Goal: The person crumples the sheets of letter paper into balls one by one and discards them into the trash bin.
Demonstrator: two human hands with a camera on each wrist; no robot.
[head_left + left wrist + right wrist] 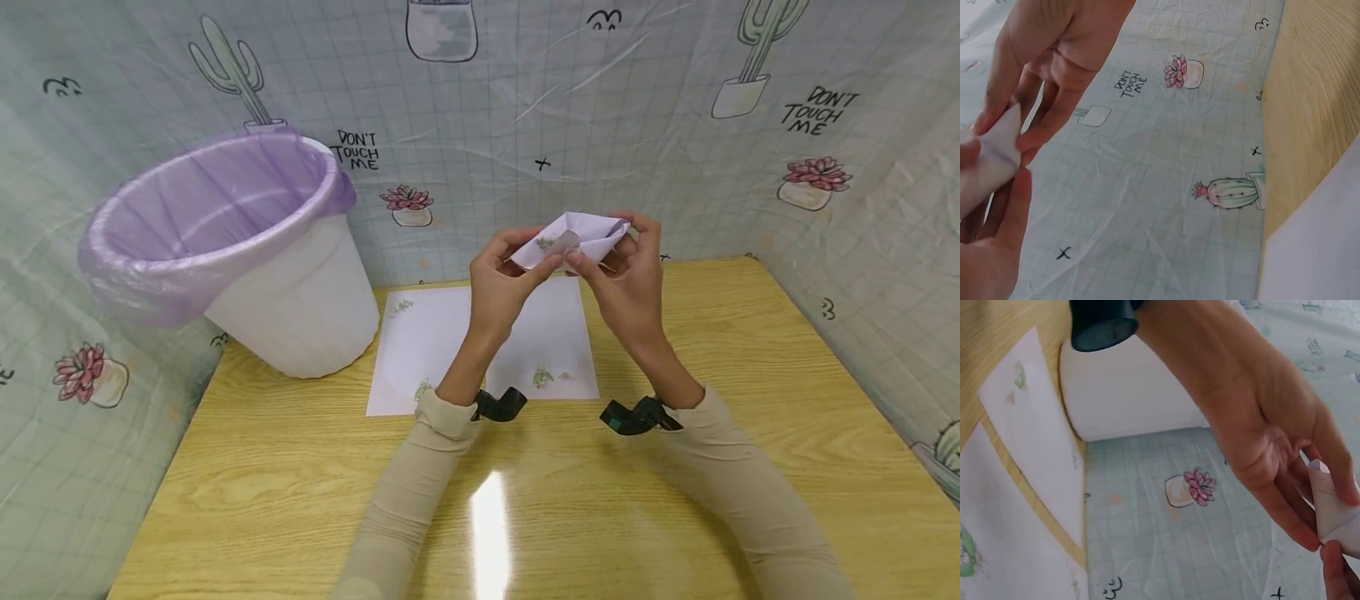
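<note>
A folded piece of white paper [592, 242] with a green leaf print is held up in front of the back wall. The left hand [498, 287] pinches its left side, thumb on the near face and fingers behind. On the other side the right hand [636, 287] grips it the same way, the two thumbs close together at the middle. Raised flaps form an opening along the top. In the left wrist view the folded paper [997, 153] shows a pointed corner between both hands' fingers. Part of the paper [1332, 509] lies past the right wrist view's edge.
Two flat white sheets, a left one [420, 342] and a right one [558, 342], lie on the wooden table [300, 483] below the hands. A white bin [307, 292] with a purple liner [217, 200] stands at the left. Patterned cloth [480, 108] hangs behind.
</note>
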